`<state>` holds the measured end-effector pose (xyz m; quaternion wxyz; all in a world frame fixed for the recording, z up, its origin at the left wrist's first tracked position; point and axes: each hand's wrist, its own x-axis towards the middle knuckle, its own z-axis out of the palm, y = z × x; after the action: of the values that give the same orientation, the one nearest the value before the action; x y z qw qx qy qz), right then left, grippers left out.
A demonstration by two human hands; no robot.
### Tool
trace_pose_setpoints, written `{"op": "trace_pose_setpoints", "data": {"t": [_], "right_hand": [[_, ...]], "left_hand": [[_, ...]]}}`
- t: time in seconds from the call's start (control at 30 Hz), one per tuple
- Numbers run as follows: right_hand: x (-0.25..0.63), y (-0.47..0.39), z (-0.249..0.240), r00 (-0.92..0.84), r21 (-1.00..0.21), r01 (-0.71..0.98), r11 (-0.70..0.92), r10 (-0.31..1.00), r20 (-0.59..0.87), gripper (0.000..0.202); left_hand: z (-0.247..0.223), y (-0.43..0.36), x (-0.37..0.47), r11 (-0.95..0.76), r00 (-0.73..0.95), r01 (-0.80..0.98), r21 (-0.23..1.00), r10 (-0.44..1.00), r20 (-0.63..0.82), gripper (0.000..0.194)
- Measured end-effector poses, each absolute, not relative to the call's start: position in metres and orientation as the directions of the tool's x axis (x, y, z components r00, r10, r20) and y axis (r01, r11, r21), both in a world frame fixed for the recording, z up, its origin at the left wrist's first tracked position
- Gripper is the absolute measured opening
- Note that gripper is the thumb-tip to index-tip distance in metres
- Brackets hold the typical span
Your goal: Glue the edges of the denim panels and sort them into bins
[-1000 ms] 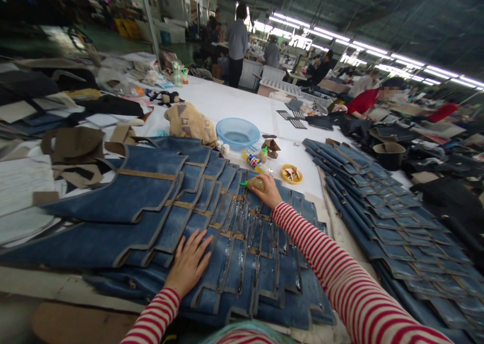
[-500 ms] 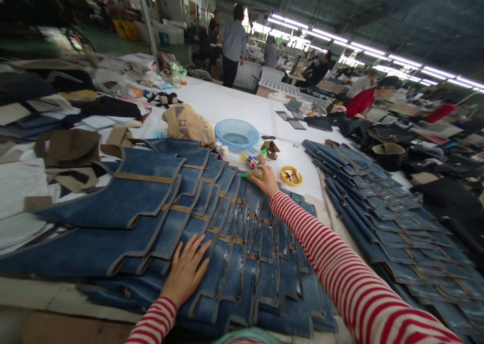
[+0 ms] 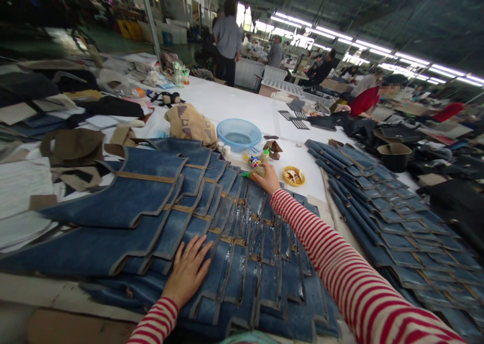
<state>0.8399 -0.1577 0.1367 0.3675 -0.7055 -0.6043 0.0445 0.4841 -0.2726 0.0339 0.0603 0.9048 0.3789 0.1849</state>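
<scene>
Overlapping blue fabric pieces (image 3: 151,188) with grey edging and tan strips cover the near part of the table. My left hand (image 3: 188,269) lies on them with its fingers spread, holding nothing. Farther up, my right hand (image 3: 267,179) is closed around a squeeze bottle (image 3: 257,174) with a green nozzle. The bottle is tilted on its side, its nozzle pointing left over the top edges of the pieces. Wet, shiny streaks (image 3: 226,271) run along several pieces between my hands.
Beyond the pieces are a blue basin (image 3: 239,134), patterned cloth (image 3: 191,125), another green-tipped bottle (image 3: 266,154) and a yellow dish (image 3: 294,176). More blue pieces (image 3: 393,228) lie at right. A person (image 3: 227,39) stands behind the white table (image 3: 206,96).
The view has shifted slightly. My right hand still holds the bottle near the same top edges, and my left hand rests in the same place. The standing person at the back has moved a little left.
</scene>
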Motion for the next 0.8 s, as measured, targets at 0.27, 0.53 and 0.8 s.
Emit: {"op": "trace_pose_setpoints", "data": {"t": [0.27,0.53,0.8], "right_hand": [[0.84,-0.164,0.132,0.22,-0.561,0.827,0.026,0.904,0.367,0.045],[0.839,-0.151,0.135,0.291,-0.607,0.794,-0.033,0.897,0.332,0.046],[0.827,-0.193,0.126,0.204,-0.678,0.734,-0.028,0.962,0.182,0.043]], "left_hand": [[0.034,-0.272,0.484,-0.703,0.645,0.665,0.251,0.711,0.282,0.046],[0.037,-0.274,0.484,-0.703,0.649,0.671,0.236,0.71,0.272,0.044],[0.034,-0.273,0.484,-0.707,0.653,0.671,0.222,0.706,0.274,0.045]]}}
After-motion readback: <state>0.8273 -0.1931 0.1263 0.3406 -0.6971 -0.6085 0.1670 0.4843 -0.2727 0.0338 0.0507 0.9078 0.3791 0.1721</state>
